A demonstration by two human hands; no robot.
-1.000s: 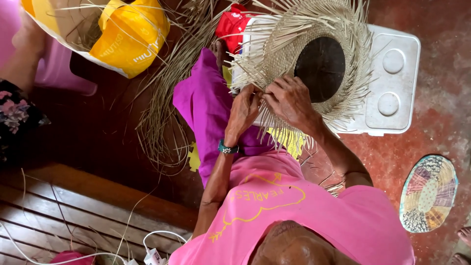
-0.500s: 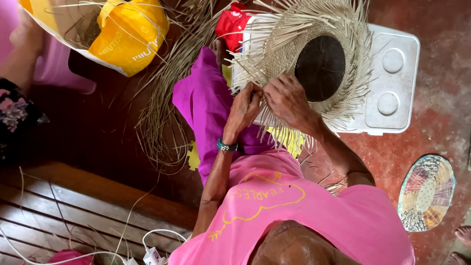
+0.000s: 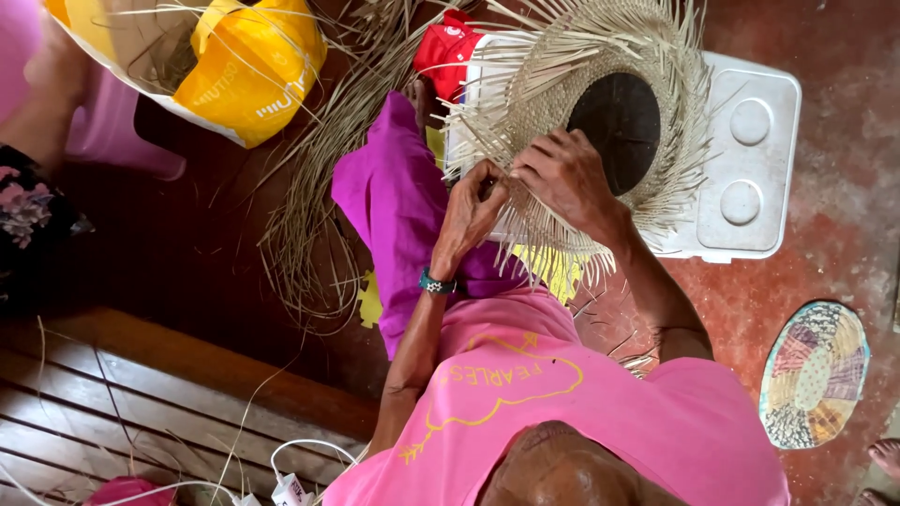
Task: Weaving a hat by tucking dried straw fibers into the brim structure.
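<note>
Half-woven round straw hat (image 3: 562,112) with a dark circular form showing at its crown sits upside on a white plastic cooler box (image 3: 750,178), loose unwoven straw ends fanning out all round the brim. I see it from above, with the person's head and pink printed shirt (image 3: 600,412) at the bottom of the view.

Left hand (image 3: 473,211): grip clenched on a few straw strands at the near edge of the brim, fingers pinched together. A teal beaded bracelet (image 3: 436,281) is on that wrist.

Right hand (image 3: 567,178): laid flat on the woven brim just beside the dark crown, fingers spread and pressing the weave; I cannot tell whether it pinches any single strand. The two hands are nearly touching at the brim edge.

Purple cloth (image 3: 394,206) covers the lap under the left forearm. A bundle of long dry straw strands (image 3: 309,215) lies on the dark floor to the side of the lap. Yellow plastic sack (image 3: 244,66) holding more straw sits at the top of the view. Red cloth item (image 3: 445,47) rests against the cooler's far corner. A round multicoloured woven mat (image 3: 814,375) lies on the red floor, well apart from the hands. A brown wooden slatted bench (image 3: 141,403) runs along the lower corner.
</note>
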